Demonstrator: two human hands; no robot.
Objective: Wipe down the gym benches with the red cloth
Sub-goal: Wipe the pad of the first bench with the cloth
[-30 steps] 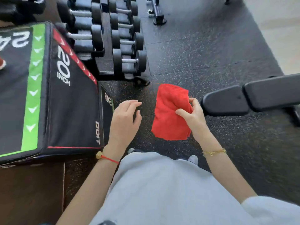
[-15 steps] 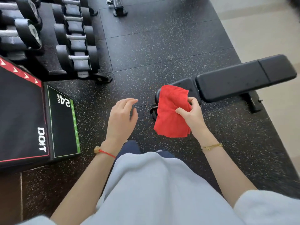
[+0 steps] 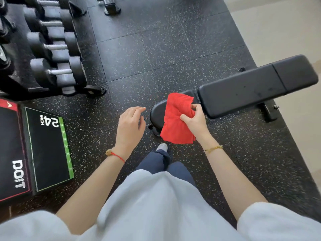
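**A:** ok closest to the camera is just a pale grey top [image 3: 156, 206], navy trouser legs and one light shoe toe [image 3: 162, 147] on the speckled black rubber floor [image 3: 156, 58]. What's going on with the hands?

**B:** left hand [image 3: 130, 126] is empty, fingers loosely bent, hanging over the floor, touching nothing. Red string bracelet [image 3: 116, 154] on that wrist. The right hand [image 3: 195, 119] has a gold chain bracelet [image 3: 213, 148] and is pinching the red cloth [image 3: 175, 122] between thumb and curled fingers, up near the cloth's right edge.

**A:** how does the cloth sit?

**B:** folded, long axis running near-to-far, tilted a bit to the right at the top. Most of it hangs left of and below the grip, the lower end loose over the floor. The upper end overlaps the small seat pad of the black weight bench [image 3: 257, 87]; can't tell if it's actually touching the pad.

**A:** and the bench?

**B:** long axis goes from the hands out toward the upper right, ending by the beige floor.

**A:** left side?

**B:** black plyo box [image 3: 48, 150] marked "24 INCH" and "DO!T", then further back a dumbbell rack [image 3: 52, 54].
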